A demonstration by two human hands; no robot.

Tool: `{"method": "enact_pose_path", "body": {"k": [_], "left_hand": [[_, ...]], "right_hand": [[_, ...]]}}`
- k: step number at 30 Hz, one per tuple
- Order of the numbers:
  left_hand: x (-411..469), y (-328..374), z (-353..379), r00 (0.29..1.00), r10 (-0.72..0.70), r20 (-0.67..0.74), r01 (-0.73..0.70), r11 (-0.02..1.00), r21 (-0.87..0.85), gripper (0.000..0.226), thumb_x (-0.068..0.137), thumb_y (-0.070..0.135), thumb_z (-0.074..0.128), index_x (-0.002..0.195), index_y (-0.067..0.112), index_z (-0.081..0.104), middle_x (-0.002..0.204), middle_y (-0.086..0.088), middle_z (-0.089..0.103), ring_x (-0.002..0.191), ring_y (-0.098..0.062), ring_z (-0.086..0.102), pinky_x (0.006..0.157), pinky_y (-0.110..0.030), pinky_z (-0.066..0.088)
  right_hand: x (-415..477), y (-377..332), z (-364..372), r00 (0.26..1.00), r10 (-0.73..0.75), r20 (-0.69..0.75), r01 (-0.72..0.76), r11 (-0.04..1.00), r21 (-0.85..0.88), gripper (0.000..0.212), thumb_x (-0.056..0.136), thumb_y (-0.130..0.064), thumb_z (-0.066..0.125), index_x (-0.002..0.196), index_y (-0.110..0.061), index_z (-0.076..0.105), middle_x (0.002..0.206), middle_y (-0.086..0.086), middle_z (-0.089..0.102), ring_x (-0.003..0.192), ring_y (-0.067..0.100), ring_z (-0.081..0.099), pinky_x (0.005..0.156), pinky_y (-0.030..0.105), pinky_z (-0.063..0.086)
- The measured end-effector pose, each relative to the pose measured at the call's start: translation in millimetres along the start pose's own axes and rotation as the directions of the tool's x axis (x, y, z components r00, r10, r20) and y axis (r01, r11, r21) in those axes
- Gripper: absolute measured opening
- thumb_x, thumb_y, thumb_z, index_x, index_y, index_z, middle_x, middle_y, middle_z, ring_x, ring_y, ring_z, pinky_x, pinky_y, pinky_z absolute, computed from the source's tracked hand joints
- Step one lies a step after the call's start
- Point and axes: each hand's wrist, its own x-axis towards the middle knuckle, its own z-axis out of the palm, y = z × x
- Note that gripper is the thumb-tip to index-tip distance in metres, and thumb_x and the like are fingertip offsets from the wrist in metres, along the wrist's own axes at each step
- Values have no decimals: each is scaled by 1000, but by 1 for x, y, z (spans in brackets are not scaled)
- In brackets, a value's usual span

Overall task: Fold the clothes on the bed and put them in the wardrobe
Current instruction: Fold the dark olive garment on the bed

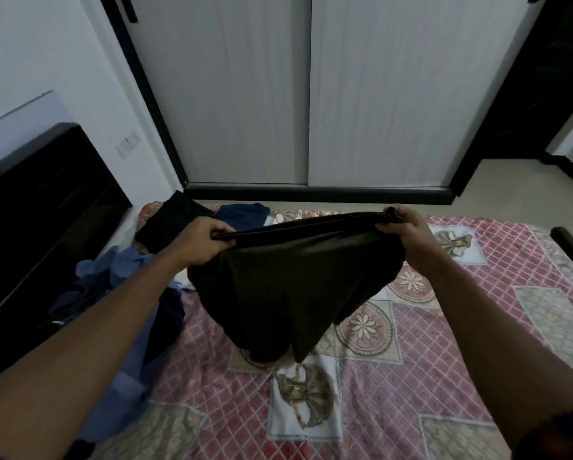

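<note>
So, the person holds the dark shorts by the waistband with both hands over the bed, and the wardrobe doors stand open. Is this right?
Not quite: the head view shows the wardrobe doors shut, not open. The rest holds: left hand and right hand grip the dark shorts by the waistband over the bed.

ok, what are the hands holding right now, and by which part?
Black shorts, by the waistband: the left hand grips one end, the right hand grips the other.
</note>
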Motion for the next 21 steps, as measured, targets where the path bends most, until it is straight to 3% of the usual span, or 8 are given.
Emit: {"method": "enact_pose_path", "body": {"k": [3, 8, 11, 13, 16, 17, 19, 21], "left_hand": [[-3, 12, 6, 998, -66, -9, 65, 992, -108, 21, 84, 1, 74, 88, 21, 74, 75, 16, 72, 72, 7, 65, 74, -11, 49], [-17, 15, 4, 991, -132, 20, 134, 974, -181, 25, 83, 7, 76, 72, 29, 77, 75, 7, 73, 72, -4, 66, 69, -14, 52], [-28, 21, 25, 974, -194, -118, 158, 953, -259, 11, 85, 12, 75, 80, 22, 76, 80, 0, 73, 74, -10, 66, 68, -17, 53], [-37, 23, 40, 944, -308, -114, 201, 816, -542, 7, 85, 10, 73, 91, 13, 76, 96, -7, 74, 85, -18, 69, 74, -20, 56], [-44, 28, 47, 925, -354, 137, 304, 473, -827, 52, 76, 24, 80, 119, 1, 65, 122, -17, 67, 106, -25, 67, 88, -29, 57], [-40, 34, 44, 910, -361, 203, 353, 420, -836, 54, 76, 27, 79, 121, 2, 64, 121, -15, 68, 105, -24, 68, 89, -30, 57], [-27, 48, 43, 856, -457, 240, 423, 354, -834, 34, 87, 27, 68, 113, 6, 68, 108, -11, 73, 94, -22, 71, 86, -32, 58], [-2, 53, 45, 796, -597, 98, 400, 399, -825, 23, 95, 29, 62, 103, 9, 71, 101, -11, 74, 93, -25, 70, 88, -37, 56]], "right_hand": [[1, -8, -28, 997, 1, 73, -2, 1000, 10, 12, 88, -2, 68, 99, -5, 73, 88, 9, 74, 79, 19, 72, 72, 26, 59], [0, -13, -70, 995, 11, 101, -9, 1000, -18, 21, 80, -22, 75, 96, -8, 76, 88, 10, 75, 79, 21, 72, 74, 26, 60], [0, -6, -80, 994, 47, 95, -46, 999, -9, 36, 71, -30, 80, 100, -9, 76, 95, 12, 74, 86, 23, 72, 79, 29, 60], [-5, 0, -82, 988, 115, 103, -110, 993, -49, 41, 75, -32, 77, 106, -6, 74, 102, 17, 73, 90, 24, 72, 82, 31, 60], [-7, -4, -78, 962, 246, 116, -221, 956, -191, 21, 94, -24, 67, 102, -6, 72, 95, 13, 73, 85, 22, 71, 75, 27, 59], [-5, -8, -75, 959, 263, 107, -242, 954, -176, 18, 96, -22, 65, 99, -5, 71, 89, 11, 72, 82, 21, 70, 70, 24, 58], [0, -13, -66, 964, 256, 66, -257, 966, 7, 15, 96, -18, 64, 97, -4, 69, 86, 9, 71, 81, 22, 70, 70, 24, 59], [15, -13, -41, 960, 248, -129, -231, 964, 133, 13, 95, -19, 66, 100, -9, 71, 92, 9, 74, 90, 24, 72, 82, 32, 60]]}}
